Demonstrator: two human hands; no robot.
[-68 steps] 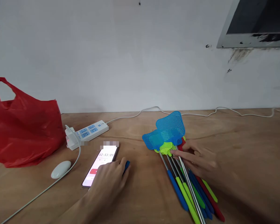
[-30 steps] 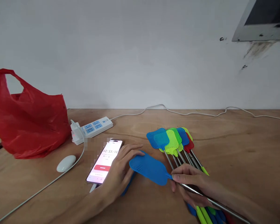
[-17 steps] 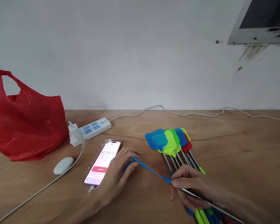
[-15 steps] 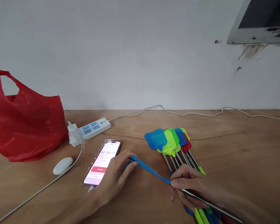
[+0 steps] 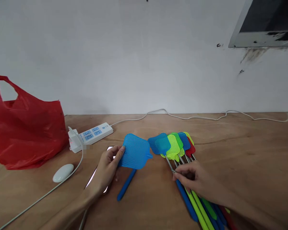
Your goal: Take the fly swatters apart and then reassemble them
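My left hand (image 5: 109, 166) pinches the left edge of a blue fly swatter head (image 5: 135, 151), a mesh paddle with its short socket pointing right. Nothing visible is fitted in that socket. Below the head, a blue handle (image 5: 126, 186) lies slantwise on the table, its upper end hidden. Over the swatter pile, my right hand (image 5: 189, 175) has thumb and fingers closed at a thin metal rod (image 5: 173, 170); whether this rod belongs to the pile I cannot tell. Several blue, green, yellow-green and red swatters (image 5: 174, 148) lie fanned there, their handles (image 5: 199, 207) towards me.
A lit phone (image 5: 90, 179) lies partly behind my left hand. Further left are a white oval object (image 5: 63, 173), a power strip (image 5: 96, 134) with its cable, and a red plastic bag (image 5: 28, 134). The wall (image 5: 134, 64) bounds the wooden table (image 5: 249, 172) at the back.
The blue head, edge-on between both hands before, now faces me in my left hand alone. My right hand no longer touches it. The long rod across my right wrist no longer shows; a blue handle has appeared.
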